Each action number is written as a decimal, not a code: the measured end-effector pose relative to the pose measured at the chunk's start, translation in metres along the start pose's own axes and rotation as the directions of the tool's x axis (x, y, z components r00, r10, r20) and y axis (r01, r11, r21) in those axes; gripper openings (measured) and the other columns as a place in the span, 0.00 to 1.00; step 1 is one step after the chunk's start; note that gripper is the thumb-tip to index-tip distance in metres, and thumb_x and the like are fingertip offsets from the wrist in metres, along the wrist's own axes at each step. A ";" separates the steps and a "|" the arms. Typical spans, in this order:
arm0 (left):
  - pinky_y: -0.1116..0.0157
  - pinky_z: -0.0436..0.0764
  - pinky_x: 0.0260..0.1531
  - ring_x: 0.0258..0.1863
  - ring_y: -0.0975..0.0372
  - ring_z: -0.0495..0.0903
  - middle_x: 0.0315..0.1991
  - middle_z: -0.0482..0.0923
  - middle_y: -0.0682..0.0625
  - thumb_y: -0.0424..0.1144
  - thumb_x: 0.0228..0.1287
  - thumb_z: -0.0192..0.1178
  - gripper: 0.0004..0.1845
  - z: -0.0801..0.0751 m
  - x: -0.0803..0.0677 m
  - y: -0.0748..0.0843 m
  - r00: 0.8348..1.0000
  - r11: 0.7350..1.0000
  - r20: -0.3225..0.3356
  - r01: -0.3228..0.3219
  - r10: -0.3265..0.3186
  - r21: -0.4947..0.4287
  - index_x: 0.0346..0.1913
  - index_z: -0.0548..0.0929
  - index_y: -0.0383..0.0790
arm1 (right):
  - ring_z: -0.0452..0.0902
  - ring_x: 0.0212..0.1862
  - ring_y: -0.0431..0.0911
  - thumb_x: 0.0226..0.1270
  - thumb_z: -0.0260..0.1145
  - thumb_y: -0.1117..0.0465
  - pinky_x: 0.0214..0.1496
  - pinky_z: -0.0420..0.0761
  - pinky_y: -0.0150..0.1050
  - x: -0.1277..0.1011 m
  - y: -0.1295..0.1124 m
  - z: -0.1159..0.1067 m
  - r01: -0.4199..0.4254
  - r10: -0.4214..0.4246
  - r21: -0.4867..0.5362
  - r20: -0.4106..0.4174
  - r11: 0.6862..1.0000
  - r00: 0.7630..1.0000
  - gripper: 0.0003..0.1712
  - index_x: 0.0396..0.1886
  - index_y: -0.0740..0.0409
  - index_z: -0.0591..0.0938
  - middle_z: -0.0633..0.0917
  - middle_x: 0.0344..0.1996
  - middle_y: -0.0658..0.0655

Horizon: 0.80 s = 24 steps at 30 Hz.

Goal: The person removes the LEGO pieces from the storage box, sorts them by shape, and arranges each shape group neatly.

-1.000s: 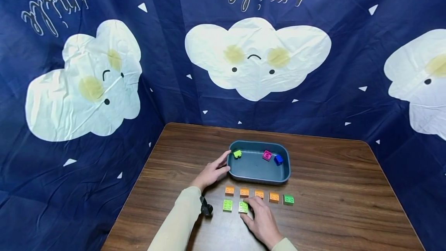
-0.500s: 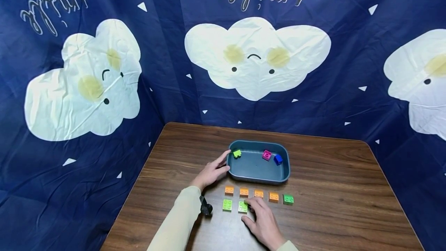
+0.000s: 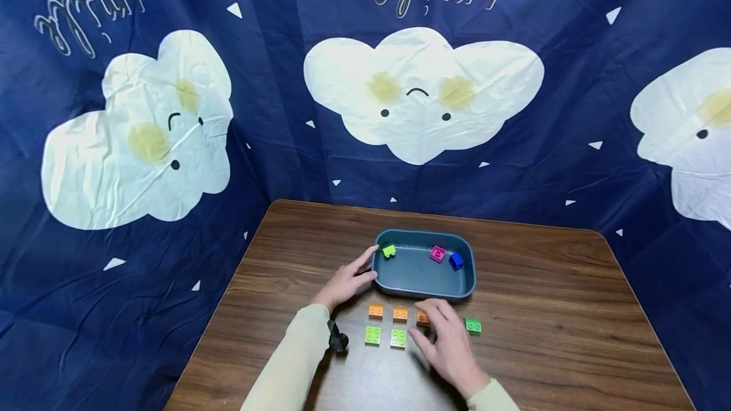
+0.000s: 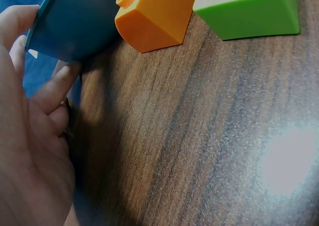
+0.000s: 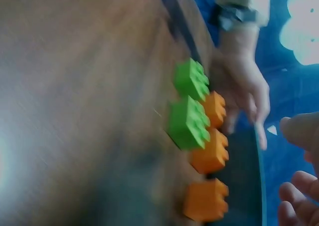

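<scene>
R hand (image 3: 448,342), fingers loosely spread, hovers over the orange bricks (image 3: 400,314) at tray's 6 o'clock; could knock the row w/ a low sweep. L hand (image 3: 349,281) open, fingers on tray (image 3: 424,292) rim at 9. Free table (image 3: 548,335) toward 3; near edge close behind wrists.

I'm looking at a makeshift recording booth, not a lived-in room. A navy cloth backdrop (image 3: 285,113) printed with white smiling clouds is hanging on all sides, hiding any walls. A dark wooden table (image 3: 542,309) is sitting inside it, carrying only a teal tray (image 3: 422,287) and toy bricks (image 3: 373,335). I'm seeing no furniture beyond that.
</scene>
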State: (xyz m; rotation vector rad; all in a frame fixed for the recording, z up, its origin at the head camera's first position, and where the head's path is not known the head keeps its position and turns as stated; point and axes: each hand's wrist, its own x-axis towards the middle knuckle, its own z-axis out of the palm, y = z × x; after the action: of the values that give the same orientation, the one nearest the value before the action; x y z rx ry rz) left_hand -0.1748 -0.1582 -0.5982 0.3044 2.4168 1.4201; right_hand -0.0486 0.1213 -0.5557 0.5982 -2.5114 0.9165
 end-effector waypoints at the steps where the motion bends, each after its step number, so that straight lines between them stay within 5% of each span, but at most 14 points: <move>1: 0.45 0.69 0.73 0.76 0.55 0.69 0.81 0.61 0.53 0.54 0.80 0.57 0.35 0.000 0.000 -0.001 1.000 1.000 0.000 0.001 -0.001 0.003 0.82 0.56 0.79 | 0.82 0.51 0.44 0.48 0.88 0.60 0.50 0.86 0.45 0.005 0.002 -0.004 -0.003 0.003 -0.017 -0.002 1.000 1.000 0.31 0.54 0.52 0.87 0.84 0.49 0.51; 13: 0.45 0.71 0.71 0.76 0.54 0.69 0.80 0.65 0.48 0.51 0.81 0.57 0.35 0.001 -0.001 0.002 1.000 1.000 0.001 -0.025 0.025 -0.019 0.84 0.56 0.72 | 0.81 0.56 0.56 0.54 0.86 0.58 0.55 0.85 0.55 0.050 0.042 -0.027 -0.011 0.008 -0.113 -0.029 0.994 1.000 0.31 0.58 0.59 0.86 0.84 0.54 0.59; 24: 0.47 0.73 0.69 0.76 0.56 0.69 0.78 0.67 0.48 0.52 0.81 0.57 0.35 0.000 0.000 0.000 0.999 0.999 0.005 -0.037 0.037 -0.022 0.83 0.56 0.74 | 0.79 0.54 0.61 0.61 0.82 0.58 0.58 0.83 0.58 0.091 0.078 -0.029 -0.033 0.080 -0.259 0.174 0.965 0.981 0.30 0.61 0.63 0.85 0.84 0.55 0.64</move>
State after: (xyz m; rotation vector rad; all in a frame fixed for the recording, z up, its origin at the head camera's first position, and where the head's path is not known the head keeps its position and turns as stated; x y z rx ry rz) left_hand -0.1745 -0.1584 -0.5979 0.3488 2.4010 1.4583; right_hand -0.1579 0.1718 -0.5286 0.5509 -2.7659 0.5629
